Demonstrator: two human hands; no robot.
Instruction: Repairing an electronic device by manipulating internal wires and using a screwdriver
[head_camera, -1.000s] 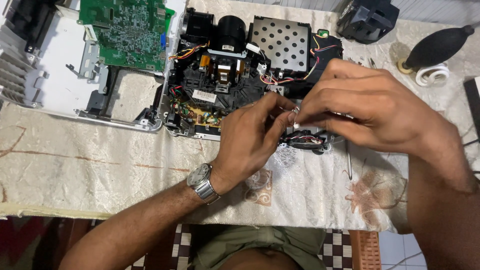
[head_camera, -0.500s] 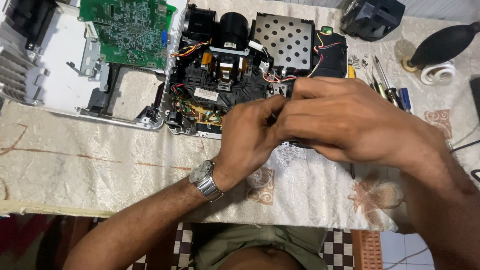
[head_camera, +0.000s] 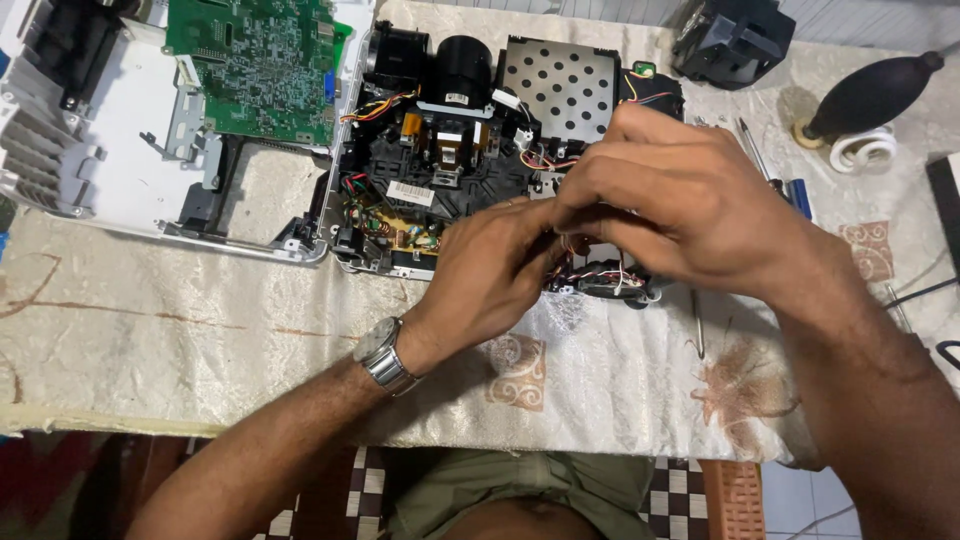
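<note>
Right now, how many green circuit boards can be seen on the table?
1. The green circuit board lies at top left, on the opened white casing. Others may be hidden under the left hand and right hand.

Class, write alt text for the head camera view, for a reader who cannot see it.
Both hands, left hand and right hand, meet over the wiring of an opened projector on a cloth-covered table. A green circuit board lies at the upper left.
</note>
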